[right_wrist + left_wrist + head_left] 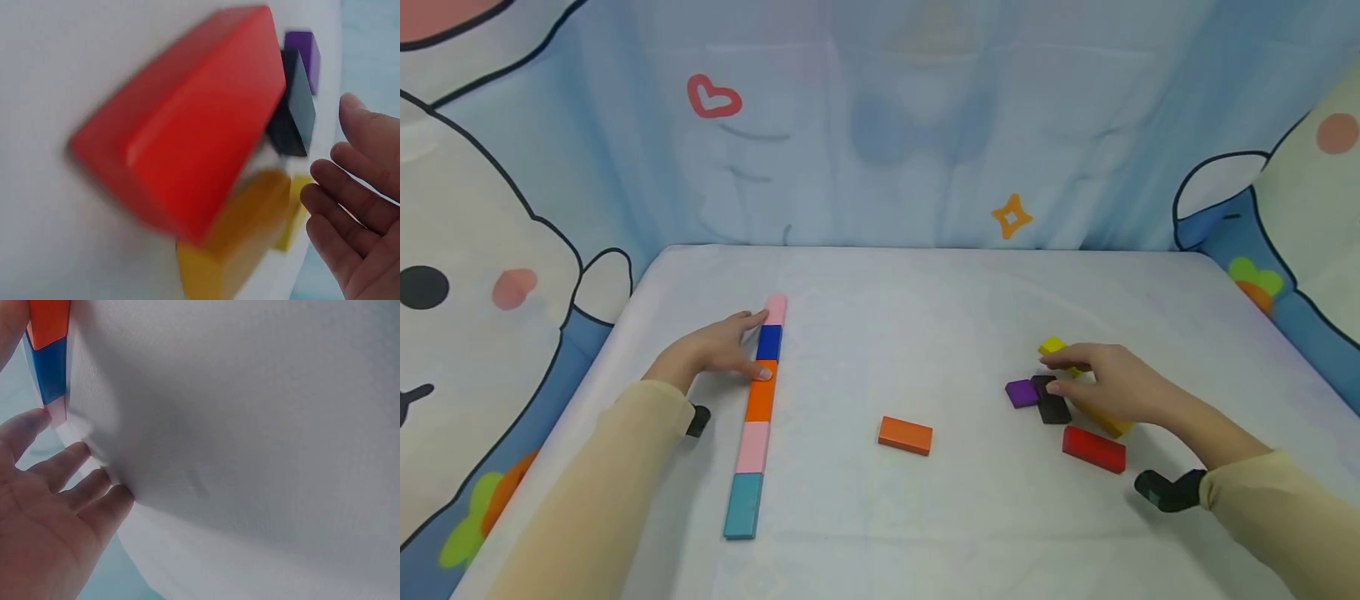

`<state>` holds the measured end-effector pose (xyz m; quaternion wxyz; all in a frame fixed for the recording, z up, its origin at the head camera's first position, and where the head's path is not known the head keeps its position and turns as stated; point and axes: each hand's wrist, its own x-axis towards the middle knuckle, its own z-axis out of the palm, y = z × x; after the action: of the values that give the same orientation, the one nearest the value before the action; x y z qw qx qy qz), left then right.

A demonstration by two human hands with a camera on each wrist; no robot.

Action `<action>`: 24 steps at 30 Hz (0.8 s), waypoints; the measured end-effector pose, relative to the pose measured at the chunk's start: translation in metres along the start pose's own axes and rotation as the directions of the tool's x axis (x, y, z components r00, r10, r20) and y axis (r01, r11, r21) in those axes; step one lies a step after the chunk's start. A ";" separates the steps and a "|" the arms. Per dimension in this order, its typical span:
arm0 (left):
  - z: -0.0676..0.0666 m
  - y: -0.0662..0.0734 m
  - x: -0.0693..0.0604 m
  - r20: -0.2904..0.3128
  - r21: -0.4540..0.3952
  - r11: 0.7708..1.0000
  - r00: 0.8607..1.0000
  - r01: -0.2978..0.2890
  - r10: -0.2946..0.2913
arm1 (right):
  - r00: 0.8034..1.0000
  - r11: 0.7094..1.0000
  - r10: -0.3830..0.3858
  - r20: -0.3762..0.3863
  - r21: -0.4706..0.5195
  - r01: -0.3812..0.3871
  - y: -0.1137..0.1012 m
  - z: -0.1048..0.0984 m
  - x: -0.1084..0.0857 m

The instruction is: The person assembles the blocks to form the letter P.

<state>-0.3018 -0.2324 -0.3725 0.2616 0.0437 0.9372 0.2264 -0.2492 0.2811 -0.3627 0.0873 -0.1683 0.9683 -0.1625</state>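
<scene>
In the head view a row of blocks runs front to back on the left: teal, pink, orange, blue, pink. My left hand touches the row, thumb on the orange block, a fingertip at the far pink one. My right hand hovers, fingers relaxed, over a loose group: purple, black, yellow, amber and red blocks. In the right wrist view that hand holds nothing.
A single orange block lies mid-table between the two groups. The white-covered table ends at a printed blue curtain behind it and at both sides. Dark wrist devices sit below both wrists.
</scene>
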 end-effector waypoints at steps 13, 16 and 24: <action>0.000 -0.003 -0.003 -0.005 -0.006 1.000 1.000 0.004 -0.004 | 0.981 0.982 0.183 -0.058 -0.037 -0.185 0.035 -0.008 0.002; 0.001 -0.003 -0.002 -0.003 -0.006 1.000 1.000 -0.003 0.003 | 0.972 0.972 0.232 -0.043 -0.013 -0.233 0.037 -0.006 0.005; 0.000 -0.001 -0.002 -0.010 0.002 1.000 1.000 -0.016 0.016 | 0.952 0.954 0.301 -0.057 0.034 -0.299 0.039 -0.005 0.008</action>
<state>-0.2997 -0.2338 -0.3718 0.2550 0.0503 0.9383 0.2279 -0.2691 0.3142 -0.3724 0.0832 -0.0131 0.9827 -0.1646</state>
